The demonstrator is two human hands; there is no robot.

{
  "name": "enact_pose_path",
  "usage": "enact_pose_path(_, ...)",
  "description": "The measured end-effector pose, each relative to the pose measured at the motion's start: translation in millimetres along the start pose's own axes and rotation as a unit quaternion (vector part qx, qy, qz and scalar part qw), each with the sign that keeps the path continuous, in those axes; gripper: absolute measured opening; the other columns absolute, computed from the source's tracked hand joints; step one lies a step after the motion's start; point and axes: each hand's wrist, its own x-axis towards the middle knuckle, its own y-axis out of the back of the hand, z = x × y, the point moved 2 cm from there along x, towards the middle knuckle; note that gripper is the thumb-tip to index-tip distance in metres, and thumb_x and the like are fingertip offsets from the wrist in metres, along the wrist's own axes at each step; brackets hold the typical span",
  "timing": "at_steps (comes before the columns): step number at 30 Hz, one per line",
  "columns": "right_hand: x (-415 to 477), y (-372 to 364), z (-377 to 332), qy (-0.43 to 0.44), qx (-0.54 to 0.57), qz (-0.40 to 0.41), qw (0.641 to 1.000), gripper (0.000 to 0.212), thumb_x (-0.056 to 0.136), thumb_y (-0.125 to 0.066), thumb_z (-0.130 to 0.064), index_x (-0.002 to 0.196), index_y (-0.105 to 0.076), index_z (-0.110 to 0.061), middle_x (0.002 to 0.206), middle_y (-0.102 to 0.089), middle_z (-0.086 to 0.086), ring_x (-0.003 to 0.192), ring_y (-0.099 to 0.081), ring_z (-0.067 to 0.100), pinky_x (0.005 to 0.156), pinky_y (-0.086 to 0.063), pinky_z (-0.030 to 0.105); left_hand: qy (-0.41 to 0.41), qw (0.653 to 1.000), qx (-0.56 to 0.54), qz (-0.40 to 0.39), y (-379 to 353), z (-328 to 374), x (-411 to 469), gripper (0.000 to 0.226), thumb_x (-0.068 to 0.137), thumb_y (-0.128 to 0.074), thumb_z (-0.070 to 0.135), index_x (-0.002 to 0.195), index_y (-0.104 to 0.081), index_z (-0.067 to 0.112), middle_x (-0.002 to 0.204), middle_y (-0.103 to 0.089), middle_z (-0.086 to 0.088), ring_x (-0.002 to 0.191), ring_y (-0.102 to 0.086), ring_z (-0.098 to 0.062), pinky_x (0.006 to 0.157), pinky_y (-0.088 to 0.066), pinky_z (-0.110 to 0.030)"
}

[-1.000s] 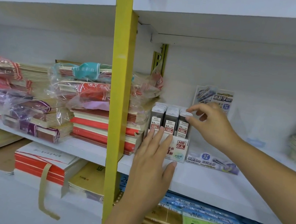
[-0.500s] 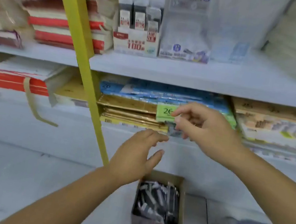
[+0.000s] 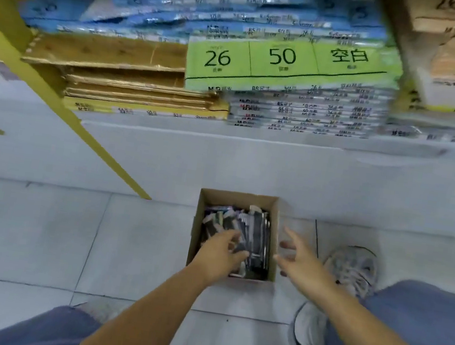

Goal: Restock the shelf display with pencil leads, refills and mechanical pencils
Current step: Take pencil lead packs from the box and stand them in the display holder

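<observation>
A: Grip first, quick?
B: Left hand (image 3: 220,249) is down in the box, fingers bent over the packets (image 3: 254,232). It's too blurred on my feed, so I can't tell if it has one pinched. Right hand (image 3: 297,256) holds nothing, fingers spread, just beside the box's right wall, outside it.
A: Where's the stock?
B: All in the cardboard box (image 3: 238,199), dark-and-white packets lying jumbled. The box sits on the tiled floor (image 3: 34,232), against the white shelf base (image 3: 221,165), between the yellow post (image 3: 110,159) and a shoe (image 3: 353,268). Stacks of paper (image 3: 281,59) on the shelf above. The display itself isn't in view.
A: Risks?
B: I'd flag three. The packets are jumbled, so a blind grab may drag up two and drop one. The right hand is so near the wall it could knock the box sideways. And I can't read the labels here, so the wrong type may get picked.
</observation>
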Motion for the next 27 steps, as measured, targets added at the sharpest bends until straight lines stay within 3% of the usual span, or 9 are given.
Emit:
enact_pose_path(3,3,-3,9,-0.030,0.099,-0.012,0.995,0.059,0.095,-0.058,-0.010,0.146,-0.033,-0.026,0.126,-0.050,0.006,0.106,-0.060,0.028,0.079,-0.055,0.033,0.009,1.000,-0.025,-0.006,-7,4,26,0.062,0.092,-0.070,0.029,0.146,-0.044,0.017,0.133,-0.059,-0.005,0.117,-0.058,-0.017,0.103,-0.049,-0.035)
enact_pose_path(6,8,-4,16,-0.036,0.153,-0.035,0.987,0.049,0.095,-0.057,-0.009,0.135,-0.042,-0.033,0.118,-0.054,0.002,0.098,-0.060,0.018,0.071,-0.055,0.022,0.009,0.999,-0.038,0.000,-17,7,42,0.065,0.087,-0.076,0.027,0.144,-0.046,0.016,0.124,-0.062,-0.005,0.105,-0.060,-0.017,0.100,-0.050,-0.036)
enact_pose_path(8,10,-5,20,-0.030,0.162,-0.038,0.986,0.047,0.095,-0.058,-0.009,0.131,-0.044,-0.035,0.113,-0.055,-0.004,0.093,-0.061,0.012,0.068,-0.056,0.019,0.011,0.999,-0.030,0.025,-19,8,50,0.071,0.083,-0.079,0.032,0.144,-0.045,0.021,0.120,-0.064,0.000,0.101,-0.061,-0.015,0.092,-0.052,-0.030)
enact_pose_path(11,11,-5,26,-0.019,0.168,-0.036,0.985,0.045,0.094,-0.060,-0.012,0.127,-0.046,-0.039,0.112,-0.056,-0.010,0.092,-0.063,0.011,0.069,-0.056,0.021,0.029,0.998,-0.003,0.050,-17,10,56,0.069,0.080,-0.081,0.037,0.139,-0.047,0.026,0.095,-0.065,0.011,0.084,-0.061,-0.005,0.071,-0.049,-0.022)
enact_pose_path(13,11,-5,29,-0.015,0.179,-0.042,0.983,0.042,0.094,-0.061,-0.012,0.120,-0.048,-0.043,0.112,-0.057,-0.010,0.092,-0.063,0.010,0.070,-0.057,0.022,0.036,0.999,0.004,0.040,-17,10,57,0.060,0.081,-0.081,0.032,0.133,-0.053,0.022,0.087,-0.066,0.009,0.081,-0.062,-0.006,0.073,-0.052,-0.026)
enact_pose_path(17,12,-5,32,-0.010,0.194,-0.044,0.980,0.044,0.093,-0.061,-0.011,0.122,-0.051,-0.043,0.113,-0.059,-0.006,0.093,-0.065,0.013,0.075,-0.058,0.025,0.050,0.998,-0.026,0.017,-16,9,53,0.048,0.084,-0.079,0.021,0.128,-0.061,0.017,0.095,-0.071,0.000,0.093,-0.068,-0.017,0.091,-0.056,-0.037)
enact_pose_path(21,11,-6,33,-0.003,0.200,-0.044,0.979,0.048,0.093,-0.061,-0.011,0.126,-0.048,-0.043,0.115,-0.059,-0.002,0.094,-0.065,0.014,0.076,-0.056,0.024,0.095,0.991,-0.088,-0.022,-14,12,57,0.039,0.087,-0.073,0.010,0.126,-0.065,0.012,0.105,-0.074,-0.007,0.093,-0.072,-0.022,0.090,-0.059,-0.042)
enact_pose_path(24,11,-6,31,-0.006,0.205,-0.043,0.978,0.050,0.093,-0.061,-0.010,0.130,-0.045,-0.040,0.117,-0.058,0.000,0.095,-0.063,0.016,0.076,-0.056,0.022,0.100,0.988,-0.106,-0.047,-18,18,60,0.051,0.087,-0.076,0.014,0.134,-0.058,0.008,0.118,-0.071,-0.009,0.103,-0.069,-0.022,0.096,-0.056,-0.041)
enact_pose_path(27,10,-5,31,-0.009,0.208,-0.043,0.977,0.052,0.093,-0.060,-0.009,0.134,-0.044,-0.037,0.118,-0.057,0.002,0.098,-0.063,0.019,0.079,-0.055,0.024,0.082,0.991,-0.091,-0.048,-20,20,61,0.058,0.085,-0.078,0.023,0.138,-0.056,0.014,0.117,-0.072,-0.004,0.105,-0.067,-0.018,0.098,-0.053,-0.037)
